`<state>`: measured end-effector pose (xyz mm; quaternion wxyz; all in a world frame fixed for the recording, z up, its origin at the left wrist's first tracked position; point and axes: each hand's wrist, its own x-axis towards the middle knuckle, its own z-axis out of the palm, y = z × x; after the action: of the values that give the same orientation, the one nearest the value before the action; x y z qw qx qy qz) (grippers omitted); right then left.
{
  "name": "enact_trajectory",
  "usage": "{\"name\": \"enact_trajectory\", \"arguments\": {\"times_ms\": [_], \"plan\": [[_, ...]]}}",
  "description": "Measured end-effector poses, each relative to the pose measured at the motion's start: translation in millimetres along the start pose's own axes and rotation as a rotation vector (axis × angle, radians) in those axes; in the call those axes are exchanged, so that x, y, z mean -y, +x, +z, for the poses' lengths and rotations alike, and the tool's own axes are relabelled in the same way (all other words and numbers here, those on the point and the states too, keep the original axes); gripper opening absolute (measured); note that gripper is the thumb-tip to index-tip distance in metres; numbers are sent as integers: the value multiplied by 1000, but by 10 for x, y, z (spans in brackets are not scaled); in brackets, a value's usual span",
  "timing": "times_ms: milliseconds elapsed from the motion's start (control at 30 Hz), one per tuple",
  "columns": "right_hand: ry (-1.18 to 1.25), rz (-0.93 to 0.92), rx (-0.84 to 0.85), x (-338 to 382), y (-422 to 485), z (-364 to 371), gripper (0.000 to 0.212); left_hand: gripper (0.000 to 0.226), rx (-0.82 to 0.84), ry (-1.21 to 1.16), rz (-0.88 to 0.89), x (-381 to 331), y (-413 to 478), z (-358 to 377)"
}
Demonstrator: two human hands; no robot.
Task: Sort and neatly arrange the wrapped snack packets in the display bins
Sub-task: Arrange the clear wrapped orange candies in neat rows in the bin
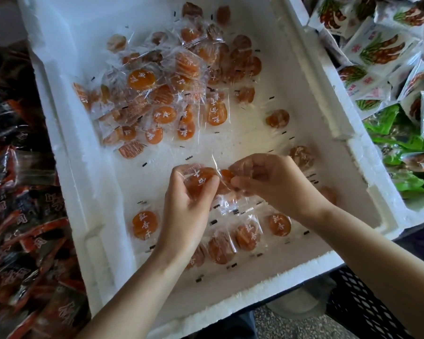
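Note:
A white foam bin [101, 216] holds clear-wrapped orange dried-apricot packets. A loose heap of these packets [167, 89] fills the bin's far half. A short row of packets [245, 234] lies flat near the front wall. My left hand [189, 201] grips one packet [197, 178] above the bin floor, thumb over its front. My right hand [269, 182] pinches another clear packet [227, 178] right beside it, the two hands almost touching. More packets lie under my right wrist, partly hidden.
To the left sits a bin of dark red-and-black snack packets [22, 192]. At the right, white packets with a green vegetable print [377, 50] pile above green-wrapped packets [399, 143]. A black mesh surface [357, 302] shows below the bin's front edge.

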<state>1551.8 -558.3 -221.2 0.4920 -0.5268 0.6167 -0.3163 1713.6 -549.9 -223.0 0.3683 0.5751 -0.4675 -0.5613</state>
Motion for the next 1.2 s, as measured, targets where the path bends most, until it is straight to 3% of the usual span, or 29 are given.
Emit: {"name": "enact_trajectory", "arguments": {"times_ms": [133, 400, 500, 600, 667, 800, 933, 1200], "plan": [[-22, -32, -177, 20, -37, -39, 9, 10, -108, -26, -64, 23, 49, -29], [264, 0, -217, 40, -137, -126, 7, 3, -87, -14, -144, -18, 80, -1], [252, -9, -346, 13, -130, -245, 13, 2, -71, -2, -165, -35, 70, 46], [106, 29, -512, -125, -50, -423, 22, 4, -54, 58, -167, -29, 47, 73], [31, 65, -536, -258, 11, -499, 29, 6, -41, 86, -156, -20, 35, 78], [-291, 165, -461, -503, 78, -490, 22, 4, -26, 123, -154, -8, 32, 88], [-516, 114, -400, -567, 40, -433, 10, 11, -25, 179, -149, 12, 50, 110], [-945, 47, -378, -550, -3, -418, 20, 17, 29, 197, -164, 15, 40, 105]]}}
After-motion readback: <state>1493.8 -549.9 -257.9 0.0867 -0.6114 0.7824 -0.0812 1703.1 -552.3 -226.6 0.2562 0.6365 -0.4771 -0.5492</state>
